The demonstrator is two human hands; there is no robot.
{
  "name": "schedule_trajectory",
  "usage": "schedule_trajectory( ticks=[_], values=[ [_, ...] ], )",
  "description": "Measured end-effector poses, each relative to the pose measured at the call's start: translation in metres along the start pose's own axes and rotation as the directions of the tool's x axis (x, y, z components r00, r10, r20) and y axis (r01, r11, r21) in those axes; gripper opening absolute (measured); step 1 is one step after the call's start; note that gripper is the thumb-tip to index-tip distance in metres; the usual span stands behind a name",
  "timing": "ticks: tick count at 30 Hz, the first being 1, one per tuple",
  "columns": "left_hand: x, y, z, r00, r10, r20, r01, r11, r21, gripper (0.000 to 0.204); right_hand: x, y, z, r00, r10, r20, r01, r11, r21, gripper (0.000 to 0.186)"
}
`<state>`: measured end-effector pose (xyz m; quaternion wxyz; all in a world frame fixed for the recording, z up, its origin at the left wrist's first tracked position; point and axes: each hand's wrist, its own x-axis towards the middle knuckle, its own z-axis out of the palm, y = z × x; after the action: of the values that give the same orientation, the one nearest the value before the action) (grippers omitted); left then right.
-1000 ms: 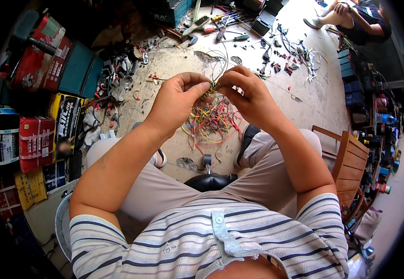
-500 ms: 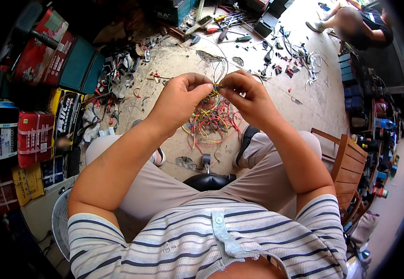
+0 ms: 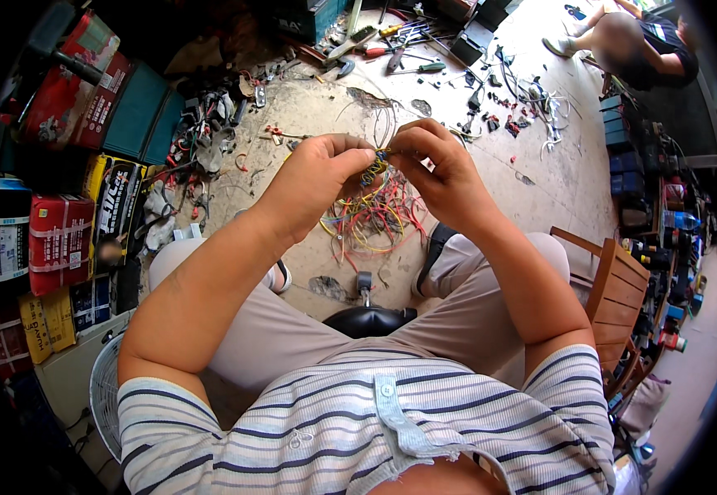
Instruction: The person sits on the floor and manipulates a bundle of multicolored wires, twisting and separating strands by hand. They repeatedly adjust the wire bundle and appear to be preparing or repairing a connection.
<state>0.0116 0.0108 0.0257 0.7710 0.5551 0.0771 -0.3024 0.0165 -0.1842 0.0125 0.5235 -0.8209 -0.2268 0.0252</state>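
My left hand (image 3: 321,173) and my right hand (image 3: 434,169) meet fingertip to fingertip in front of me. Between them is a small bundle of yellow and blue wires (image 3: 373,170), pinched by the thumb and fingers of each hand. Thin wire ends rise above the fingertips. Which strand each hand grips is too small to tell. Below, on the floor, lies a loose tangle of red, yellow and pink wires (image 3: 383,216), partly hidden by my hands.
Screwdrivers (image 3: 431,68) and a brush (image 3: 353,41) lie at the far side. Black plastic scraps (image 3: 513,124) litter the floor beyond my right hand. Boxed goods (image 3: 61,243) are stacked at left. A wooden chair (image 3: 618,285) stands at right; another person (image 3: 647,49) sits far right.
Both hands keep their pinch at almost the same place. The yellow and blue bundle shows a little more below the fingertips, and the thin wire ends above have shifted slightly.
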Motion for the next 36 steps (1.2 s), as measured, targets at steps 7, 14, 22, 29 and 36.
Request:
schedule_trajectory(
  ticks=[7, 14, 22, 29, 36],
  values=[
    [-0.0005, -0.0014, 0.0030, 0.998, 0.057, -0.030, -0.055, 0.996, 0.071, 0.019, 0.0000, -0.0018, 0.0014, 0.998, 0.062, -0.026, -0.062, 0.998, 0.007, 0.008],
    [-0.0006, -0.0014, 0.0032, 0.998, 0.050, -0.031, -0.050, 0.999, 0.020, 0.020, 0.0000, -0.0025, 0.0009, 1.000, 0.009, -0.022, -0.009, 1.000, 0.013, 0.009],
    [0.0017, -0.0036, -0.0014, 1.000, -0.006, 0.026, 0.006, 1.000, 0.008, 0.019, -0.0011, 0.0003, 0.0013, 1.000, -0.022, -0.016, 0.021, 1.000, -0.013, 0.010],
    [-0.0009, -0.0056, 0.0018, 1.000, 0.004, 0.019, -0.005, 0.999, 0.034, 0.019, -0.0002, -0.0018, -0.0009, 0.998, -0.070, 0.006, 0.070, 0.995, -0.072, 0.014],
    [-0.0021, -0.0044, 0.0044, 0.998, 0.058, -0.022, -0.057, 0.997, 0.055, 0.019, 0.0006, -0.0015, -0.0016, 0.996, -0.088, -0.004, 0.087, 0.991, -0.100, 0.010]
  ],
)
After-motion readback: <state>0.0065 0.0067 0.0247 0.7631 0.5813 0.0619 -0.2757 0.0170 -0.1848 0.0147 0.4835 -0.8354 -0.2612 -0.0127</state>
